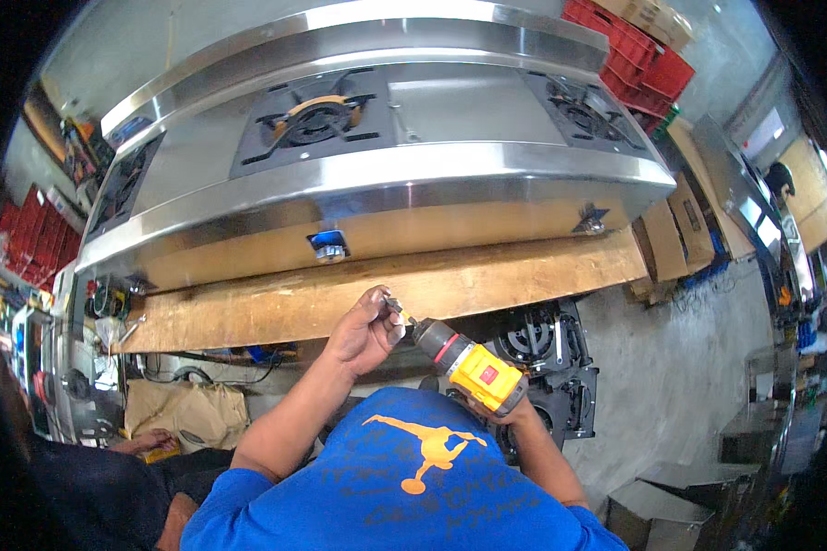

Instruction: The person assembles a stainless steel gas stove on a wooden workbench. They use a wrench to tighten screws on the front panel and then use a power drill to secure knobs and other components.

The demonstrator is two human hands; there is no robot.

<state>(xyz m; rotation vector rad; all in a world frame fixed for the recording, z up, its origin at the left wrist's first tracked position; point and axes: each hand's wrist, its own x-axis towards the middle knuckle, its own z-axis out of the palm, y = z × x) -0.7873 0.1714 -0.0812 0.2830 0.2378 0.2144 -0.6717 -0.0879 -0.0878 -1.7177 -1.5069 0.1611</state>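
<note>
Left hand: The left hand [366,329] is up in front of the person's chest. Its grip is pinched shut on a small metal part [394,308] at the tip of the drill. The part is too small to tell if it is a screw or a bit.
Right hand: The right hand [504,411] is mostly hidden behind the drill's body. Its grip looks closed around the handle of the yellow and black cordless drill [464,360].
Where the drill is: It is held in the air, below the edge of the wooden worktop [276,308]. Its nose points up and left, at the left hand's fingers.
What is close by: A big steel gas stove [386,156] sits on the worktop. A blue knob [327,244] sticks out of its front, just above the hands. Black burner grates [547,344] lie on the floor under the drill.
Risk, pinched fingers: The fingers touch the drill's tip. If the trigger got squeezed now, the spinning tip could likely twist or nip the skin.
Risk, dropped part: The small part is held only by the fingertips. A slip could let it fall among the grates, where it would be hard to find.
Risk, crooked fit: If the part goes in tilted, it may wobble or fly out when the drill turns.
Risk, scratch: The drill is near the shiny stove front, so a bump could mark it.
</note>
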